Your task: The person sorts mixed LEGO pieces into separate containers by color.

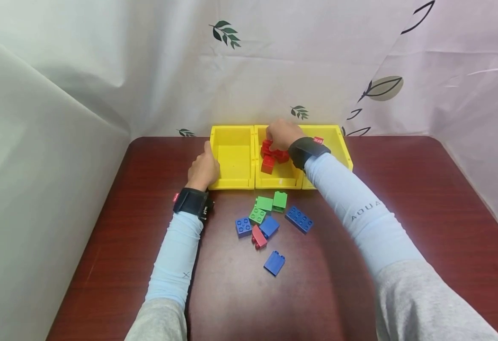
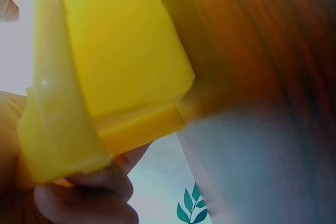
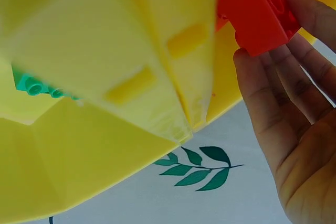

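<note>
Three yellow bins stand side by side against the back cloth. My left hand [image 1: 204, 168] grips the outer wall of the left yellow bin [image 1: 233, 163], fingers curled around its edge in the left wrist view. Over the middle yellow bin [image 1: 289, 182], my right hand [image 1: 284, 134] reaches in among several red bricks [image 1: 268, 164]. Seen from the right wrist, its thumb and fingers pinch a red brick [image 3: 257, 14]. Part of the right yellow bin [image 1: 338, 142] is hidden by the right arm; a green brick [image 3: 37, 85] shows inside it in the right wrist view.
In front of the bins lie loose green bricks [image 1: 280, 201], several blue bricks [image 1: 298, 219] and one red brick [image 1: 259, 237]. Another blue brick [image 1: 274, 263] lies nearer the front of the dark red table [image 1: 117, 227]. Pale cloth [image 1: 168, 71] hangs behind and at the sides.
</note>
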A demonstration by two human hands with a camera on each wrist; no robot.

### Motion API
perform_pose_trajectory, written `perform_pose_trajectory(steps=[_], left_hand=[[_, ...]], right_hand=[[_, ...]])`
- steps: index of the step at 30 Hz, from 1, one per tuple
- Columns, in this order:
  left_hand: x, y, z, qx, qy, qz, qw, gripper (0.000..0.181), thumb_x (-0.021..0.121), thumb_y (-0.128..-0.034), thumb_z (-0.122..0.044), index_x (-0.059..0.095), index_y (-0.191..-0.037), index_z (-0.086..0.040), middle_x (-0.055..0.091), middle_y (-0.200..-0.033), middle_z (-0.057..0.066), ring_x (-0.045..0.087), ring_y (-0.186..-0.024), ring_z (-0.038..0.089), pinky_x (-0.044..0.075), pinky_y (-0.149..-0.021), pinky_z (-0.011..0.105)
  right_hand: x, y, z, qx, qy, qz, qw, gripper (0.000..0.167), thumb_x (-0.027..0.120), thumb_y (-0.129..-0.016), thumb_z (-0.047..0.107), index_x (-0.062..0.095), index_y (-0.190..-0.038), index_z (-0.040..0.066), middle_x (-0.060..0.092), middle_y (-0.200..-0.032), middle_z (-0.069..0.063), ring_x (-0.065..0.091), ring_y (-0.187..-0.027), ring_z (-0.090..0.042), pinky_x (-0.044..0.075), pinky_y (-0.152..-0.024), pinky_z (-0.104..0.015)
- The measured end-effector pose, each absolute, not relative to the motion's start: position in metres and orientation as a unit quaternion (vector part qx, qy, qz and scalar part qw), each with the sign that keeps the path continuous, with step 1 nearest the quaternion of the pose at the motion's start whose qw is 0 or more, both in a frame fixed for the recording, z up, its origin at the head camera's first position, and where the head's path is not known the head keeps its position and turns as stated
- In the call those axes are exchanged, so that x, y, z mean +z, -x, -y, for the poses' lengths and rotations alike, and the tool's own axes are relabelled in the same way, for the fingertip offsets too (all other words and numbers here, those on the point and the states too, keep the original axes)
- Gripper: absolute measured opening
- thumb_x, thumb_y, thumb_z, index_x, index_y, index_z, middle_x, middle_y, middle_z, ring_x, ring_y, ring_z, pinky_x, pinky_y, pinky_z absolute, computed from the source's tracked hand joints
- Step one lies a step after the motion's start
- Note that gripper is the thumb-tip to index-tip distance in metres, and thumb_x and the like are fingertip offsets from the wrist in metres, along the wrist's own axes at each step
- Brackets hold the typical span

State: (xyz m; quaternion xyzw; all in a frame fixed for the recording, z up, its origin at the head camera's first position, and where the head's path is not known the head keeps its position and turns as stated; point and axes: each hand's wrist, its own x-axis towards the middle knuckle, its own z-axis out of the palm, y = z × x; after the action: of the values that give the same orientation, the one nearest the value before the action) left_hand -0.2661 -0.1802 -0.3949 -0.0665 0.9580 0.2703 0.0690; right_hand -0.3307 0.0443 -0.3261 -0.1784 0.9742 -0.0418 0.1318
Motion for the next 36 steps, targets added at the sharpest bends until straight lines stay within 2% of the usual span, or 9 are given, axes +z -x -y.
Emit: perform_pose_trajectory(steps=[7, 13, 16, 20, 23, 26, 31, 33, 36], left_hand=[[-0.395, 0.268, 0.181, 0.269, 0.066, -0.958, 0.075, 0.051, 0.039, -0.1024, -0.017, 0.017, -0.148, -0.014, 0.054, -0.105, 0.017, 0.056, -0.087, 0.034, 0.049, -0.081, 0.045], [-0.395, 0.269, 0.181, 0.266, 0.074, -0.958, 0.080, 0.050, 0.040, -0.1022, -0.017, 0.018, -0.147, -0.014, 0.054, -0.105, 0.016, 0.056, -0.089, 0.034, 0.048, -0.082, 0.045], [-0.394, 0.269, 0.180, 0.261, 0.076, -0.959, 0.083, 0.052, 0.039, -0.1021, -0.017, 0.016, -0.149, -0.015, 0.054, -0.106, 0.016, 0.056, -0.089, 0.034, 0.048, -0.082, 0.045], [-0.394, 0.269, 0.180, 0.259, 0.077, -0.959, 0.085, 0.055, 0.039, -0.1020, -0.017, 0.014, -0.150, -0.015, 0.054, -0.106, 0.016, 0.056, -0.089, 0.034, 0.047, -0.082, 0.045], [-0.394, 0.268, 0.180, 0.261, 0.078, -0.959, 0.082, 0.055, 0.039, -0.1020, -0.017, 0.014, -0.150, -0.015, 0.053, -0.106, 0.016, 0.056, -0.088, 0.034, 0.047, -0.082, 0.045], [-0.394, 0.267, 0.180, 0.262, 0.077, -0.959, 0.078, 0.056, 0.040, -0.1018, -0.016, 0.014, -0.151, -0.014, 0.053, -0.106, 0.016, 0.055, -0.088, 0.034, 0.048, -0.082, 0.045], [-0.393, 0.267, 0.181, 0.260, 0.073, -0.960, 0.076, 0.056, 0.039, -0.1019, -0.016, 0.013, -0.151, -0.013, 0.053, -0.105, 0.017, 0.055, -0.087, 0.034, 0.047, -0.080, 0.045], [-0.393, 0.266, 0.181, 0.260, 0.074, -0.960, 0.077, 0.054, 0.039, -0.1021, -0.016, 0.014, -0.150, -0.013, 0.053, -0.103, 0.017, 0.055, -0.086, 0.034, 0.047, -0.079, 0.044], [-0.393, 0.265, 0.181, 0.263, 0.076, -0.959, 0.080, 0.053, 0.039, -0.1020, -0.016, 0.015, -0.150, -0.013, 0.053, -0.102, 0.017, 0.055, -0.085, 0.034, 0.046, -0.077, 0.043]], right_hand=[[-0.323, 0.329, -0.052, -0.049, 0.179, -0.974, 0.132, 0.031, 0.074, -0.088, 0.024, 0.067, -0.112, 0.006, 0.065, -0.106, -0.012, 0.057, -0.095, -0.030, 0.049, -0.088, -0.040], [-0.307, 0.310, -0.064, -0.052, 0.221, -0.969, 0.101, 0.039, 0.073, -0.088, 0.025, 0.066, -0.122, 0.005, 0.067, -0.115, -0.014, 0.059, -0.106, -0.032, 0.049, -0.095, -0.045], [-0.299, 0.288, -0.066, -0.064, 0.254, -0.962, 0.072, 0.038, 0.075, -0.087, 0.025, 0.068, -0.118, 0.006, 0.069, -0.112, -0.012, 0.062, -0.103, -0.030, 0.052, -0.091, -0.044], [-0.297, 0.249, -0.066, -0.067, 0.309, -0.948, 0.036, 0.032, 0.077, -0.084, 0.029, 0.070, -0.109, 0.010, 0.069, -0.099, -0.008, 0.061, -0.086, -0.025, 0.054, -0.075, -0.036], [-0.301, 0.219, -0.064, -0.069, 0.345, -0.935, 0.036, 0.036, 0.077, -0.084, 0.033, 0.070, -0.111, 0.010, 0.070, -0.102, -0.007, 0.063, -0.087, -0.022, 0.055, -0.074, -0.034], [-0.311, 0.191, -0.062, -0.069, 0.374, -0.924, 0.044, 0.044, 0.078, -0.083, 0.036, 0.070, -0.117, 0.009, 0.071, -0.108, -0.007, 0.066, -0.092, -0.021, 0.057, -0.079, -0.034], [-0.336, 0.153, -0.058, -0.058, 0.427, -0.902, 0.025, 0.040, 0.079, -0.081, 0.037, 0.071, -0.111, 0.012, 0.068, -0.097, -0.002, 0.065, -0.085, -0.016, 0.056, -0.068, -0.028], [-0.347, 0.141, -0.057, -0.062, 0.447, -0.892, 0.014, 0.039, 0.079, -0.081, 0.037, 0.071, -0.110, 0.012, 0.068, -0.098, -0.002, 0.064, -0.087, -0.015, 0.056, -0.067, -0.027], [-0.361, 0.125, -0.053, -0.079, 0.464, -0.882, -0.001, 0.038, 0.079, -0.082, 0.035, 0.071, -0.110, 0.011, 0.067, -0.105, -0.004, 0.064, -0.094, -0.016, 0.057, -0.074, -0.028]])
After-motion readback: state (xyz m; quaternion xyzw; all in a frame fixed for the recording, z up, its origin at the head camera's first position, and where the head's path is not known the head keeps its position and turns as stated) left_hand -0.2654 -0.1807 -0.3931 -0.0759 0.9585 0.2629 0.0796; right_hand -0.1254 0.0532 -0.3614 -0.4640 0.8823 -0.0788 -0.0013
